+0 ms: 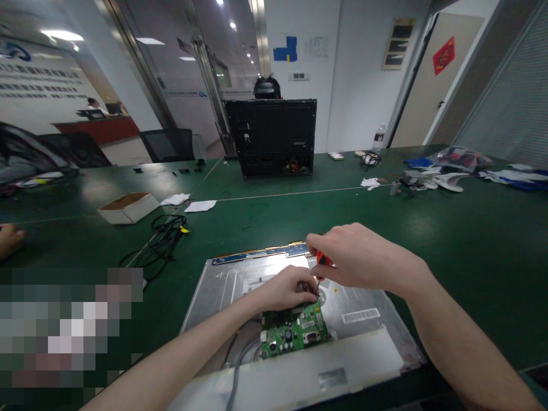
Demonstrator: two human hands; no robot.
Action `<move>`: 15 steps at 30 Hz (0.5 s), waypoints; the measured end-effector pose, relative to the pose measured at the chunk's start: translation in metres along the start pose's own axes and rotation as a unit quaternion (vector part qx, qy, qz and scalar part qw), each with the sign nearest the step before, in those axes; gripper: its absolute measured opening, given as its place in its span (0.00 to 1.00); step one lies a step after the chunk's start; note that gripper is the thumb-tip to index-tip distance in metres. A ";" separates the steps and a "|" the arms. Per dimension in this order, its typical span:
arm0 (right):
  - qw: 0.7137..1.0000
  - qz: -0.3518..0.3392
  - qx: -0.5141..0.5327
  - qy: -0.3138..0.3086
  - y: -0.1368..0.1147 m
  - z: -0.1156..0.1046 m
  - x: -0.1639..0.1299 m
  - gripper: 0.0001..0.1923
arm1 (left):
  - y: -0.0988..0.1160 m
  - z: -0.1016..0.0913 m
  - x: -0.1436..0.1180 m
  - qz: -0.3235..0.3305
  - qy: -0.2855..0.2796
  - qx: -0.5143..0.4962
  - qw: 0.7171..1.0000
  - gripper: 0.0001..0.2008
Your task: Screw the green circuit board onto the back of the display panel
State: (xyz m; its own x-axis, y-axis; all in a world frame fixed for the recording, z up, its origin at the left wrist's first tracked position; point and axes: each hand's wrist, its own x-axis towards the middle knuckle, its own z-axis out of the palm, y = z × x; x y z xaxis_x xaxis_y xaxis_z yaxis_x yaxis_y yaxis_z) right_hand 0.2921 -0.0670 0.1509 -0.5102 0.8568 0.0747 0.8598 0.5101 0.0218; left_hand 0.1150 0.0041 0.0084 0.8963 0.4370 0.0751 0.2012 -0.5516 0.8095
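Note:
My right hand (357,257) is wrapped round the red and black handle of a screwdriver (322,260), its shaft pointing down. The tip meets the far right corner of a green circuit board (295,331). Right by that tip, my left hand (291,288) has its fingers curled and pinched together; what lies between them is hidden. The board rests on the metal back of a display panel (222,291), which lies flat on the table. A blue circuit strip (252,256) runs along the panel's far edge. A grey cable (237,365) comes off the board's left side.
Coiled black cables (160,240) and an open white box (128,208) lie to the left on the green table (265,214). A black monitor housing (274,137) stands at the back, a person behind it. Another person's hand (9,240) shows at the left edge.

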 end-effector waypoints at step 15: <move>1.000 -0.009 0.024 -0.009 0.001 0.001 -0.002 0.05 | 0.001 -0.001 0.000 0.002 -0.001 0.017 1.000 0.03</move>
State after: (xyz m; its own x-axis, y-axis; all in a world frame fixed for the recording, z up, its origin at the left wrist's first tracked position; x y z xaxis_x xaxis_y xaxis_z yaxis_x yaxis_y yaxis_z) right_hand 0.2939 -0.0677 0.1496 -0.5258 0.8488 0.0564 0.8491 0.5276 -0.0246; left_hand 0.1147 0.0037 0.0100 0.8979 0.4334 0.0769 0.2113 -0.5778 0.7884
